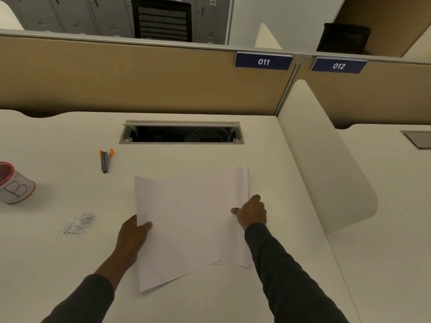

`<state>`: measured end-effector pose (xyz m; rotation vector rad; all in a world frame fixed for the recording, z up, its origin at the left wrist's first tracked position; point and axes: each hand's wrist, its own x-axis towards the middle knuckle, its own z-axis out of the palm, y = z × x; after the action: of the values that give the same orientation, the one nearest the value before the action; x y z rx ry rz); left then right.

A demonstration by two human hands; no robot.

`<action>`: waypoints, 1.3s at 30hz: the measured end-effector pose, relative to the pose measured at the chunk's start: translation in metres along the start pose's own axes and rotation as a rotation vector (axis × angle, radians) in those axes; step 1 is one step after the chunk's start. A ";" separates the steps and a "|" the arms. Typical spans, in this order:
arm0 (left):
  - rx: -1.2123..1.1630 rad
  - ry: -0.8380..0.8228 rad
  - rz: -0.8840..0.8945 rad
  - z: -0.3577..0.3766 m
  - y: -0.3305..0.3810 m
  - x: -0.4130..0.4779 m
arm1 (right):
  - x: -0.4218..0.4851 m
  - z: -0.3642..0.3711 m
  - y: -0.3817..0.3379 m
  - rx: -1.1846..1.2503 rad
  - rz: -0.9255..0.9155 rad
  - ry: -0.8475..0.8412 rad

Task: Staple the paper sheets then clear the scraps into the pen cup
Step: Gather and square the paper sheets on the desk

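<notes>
Head view: partition labels [263,62] read "011", "012"; pen cup [14,185] lettered "B".

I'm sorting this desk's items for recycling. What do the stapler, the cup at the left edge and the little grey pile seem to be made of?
Stapler: grey metal body with a dull sheen, orange tips that look like plastic.
Cup: probably paper or thin card, matte white wall with printed lettering and a red rim; plastic is possible.
Grey pile: tiny pale flecks, likely paper scraps, though too small to tell for sure.
</notes>
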<state>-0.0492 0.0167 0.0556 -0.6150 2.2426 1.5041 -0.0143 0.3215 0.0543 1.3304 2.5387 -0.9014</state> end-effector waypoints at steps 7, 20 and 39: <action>0.004 -0.017 0.009 -0.002 -0.001 -0.001 | -0.007 -0.013 0.018 0.318 -0.095 0.003; -0.018 -0.047 -0.007 -0.003 -0.002 0.001 | -0.059 -0.099 -0.018 0.474 -0.507 -0.142; -0.310 -0.059 -0.203 -0.007 -0.001 0.001 | -0.043 0.009 -0.039 0.490 -0.287 -0.524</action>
<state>-0.0499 0.0099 0.0569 -0.8475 1.8534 1.7513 -0.0203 0.2692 0.0803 0.6702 2.1881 -1.7451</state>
